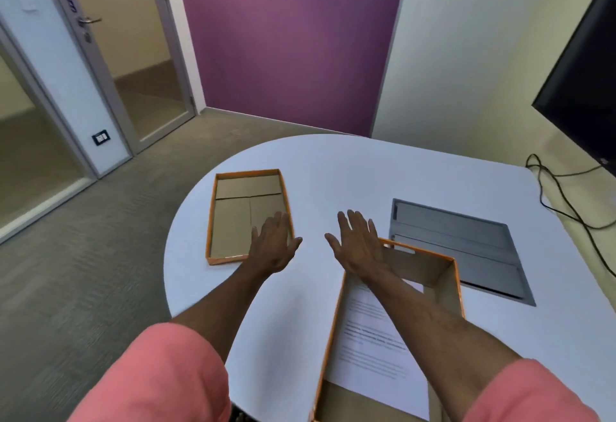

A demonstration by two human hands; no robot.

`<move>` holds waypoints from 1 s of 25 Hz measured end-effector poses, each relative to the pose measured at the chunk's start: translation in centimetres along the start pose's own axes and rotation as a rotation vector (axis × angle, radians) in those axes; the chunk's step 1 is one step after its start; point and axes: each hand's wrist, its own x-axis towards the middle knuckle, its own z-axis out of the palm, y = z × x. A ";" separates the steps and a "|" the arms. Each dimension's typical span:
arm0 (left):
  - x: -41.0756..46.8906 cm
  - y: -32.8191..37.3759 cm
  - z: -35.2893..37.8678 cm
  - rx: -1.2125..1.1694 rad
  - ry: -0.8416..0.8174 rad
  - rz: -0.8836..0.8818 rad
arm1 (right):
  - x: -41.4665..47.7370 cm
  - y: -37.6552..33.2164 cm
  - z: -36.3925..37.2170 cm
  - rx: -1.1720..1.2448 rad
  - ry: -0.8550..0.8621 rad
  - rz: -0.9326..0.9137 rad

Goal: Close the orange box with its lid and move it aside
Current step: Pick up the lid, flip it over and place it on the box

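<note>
Orange lid (246, 215) sits upside down, so my empty, spread left hand (273, 245) and right hand (358, 245) should flip it first.

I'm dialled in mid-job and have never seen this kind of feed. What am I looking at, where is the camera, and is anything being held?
There is no machine here. A person in pink sleeves works with bare hands, and the single picture comes from a wide-angle camera worn on the head, looking forward and down.

On the rounded white table lies the shallow orange cardboard lid, at the left, inside facing up. Nearer the person, at the right, stands the open orange cardboard box with a printed white sheet of paper inside. Beyond it a grey metal hatch panel is set into the tabletop.

The left hand is spread flat over the lid's near right corner; the right hand is spread over the box's far left corner. Both are open, and nothing is held. The box is not yet closed.
</note>
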 end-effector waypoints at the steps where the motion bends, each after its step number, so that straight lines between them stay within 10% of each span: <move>1: 0.8 -1.4 -0.5 0.008 0.000 -0.018 | 1.2 -1.0 0.7 0.003 -0.004 -0.012; 25: 22.3 -27.9 3.4 -0.140 -0.105 -0.382 | 27.9 -12.0 20.6 0.166 -0.204 0.257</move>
